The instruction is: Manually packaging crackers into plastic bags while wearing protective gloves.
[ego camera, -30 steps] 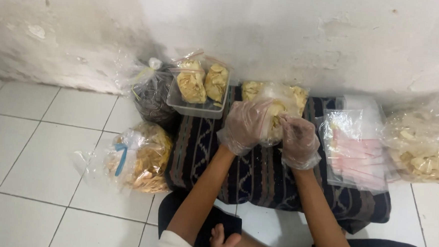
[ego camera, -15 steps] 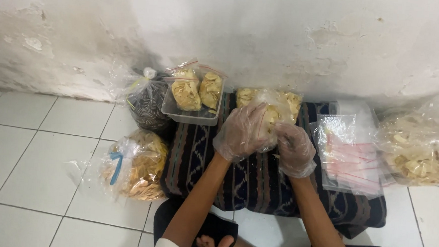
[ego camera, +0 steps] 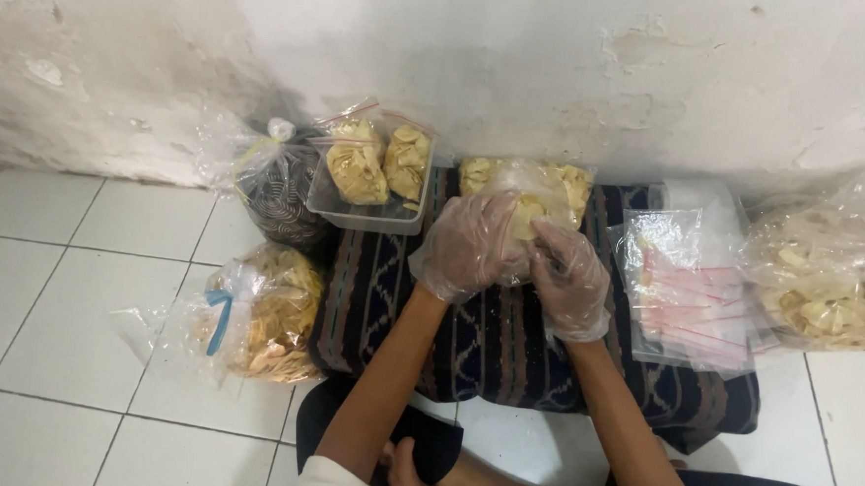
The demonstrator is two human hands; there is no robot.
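Here both hands, in loose clear plastic gloves, meet over a dark striped cushion [ego camera: 506,345] near the far wall. The left hand [ego camera: 467,245] curls its fingers around the side of a small clear bag of pale yellow chips [ego camera: 525,218], gripping it. The right hand [ego camera: 569,280] touches the same bag from the right, its fingertips drawn together in a pinch at the bag's edge. The bag is lifted just above the cushion, in front of a larger heap of the same chips in plastic [ego camera: 554,185] lying at the cushion's far edge.

To the left, a clear plastic tub [ego camera: 365,213] holds two filled, red-striped zip bags [ego camera: 378,161] standing upright. Just left of the tub sits a knotted bag of dark contents [ego camera: 282,191], and nearer, on the white tiled floor [ego camera: 75,293], a big bag of golden chips [ego camera: 271,309]. On the right of the cushion lies a stack of empty zip bags [ego camera: 691,291], beside another large bag of chips [ego camera: 830,288].
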